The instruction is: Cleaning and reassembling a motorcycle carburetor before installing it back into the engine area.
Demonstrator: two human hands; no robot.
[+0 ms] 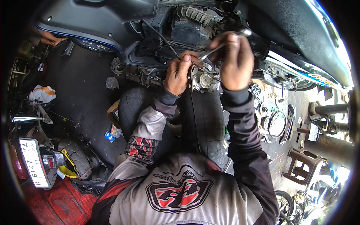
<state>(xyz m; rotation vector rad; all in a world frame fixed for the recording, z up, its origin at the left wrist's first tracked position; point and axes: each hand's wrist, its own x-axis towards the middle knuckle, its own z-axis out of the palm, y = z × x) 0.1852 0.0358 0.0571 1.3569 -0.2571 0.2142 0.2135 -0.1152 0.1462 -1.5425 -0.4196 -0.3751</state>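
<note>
A dark motorbike (112, 22) with its covers off lies across the top of the view, its engine parts exposed. My right hand (234, 62) grips a long metal wrench (225, 42) that reaches from the upper right down to a round metal engine part (205, 79). My left hand (179, 73) is closed on a small metal piece right beside that round part, thumb on top. Both sleeves are grey and black with red marks. A black tyre (204, 120) lies between my forearms, under the engine.
Another person's hand (50, 37) rests at the far left by the bike's body. A motorbike's rear with a white plate (34, 162) stands at lower left. Loose rings and gaskets (275, 123) lie on the floor to the right, with a brown plastic stool (302, 165).
</note>
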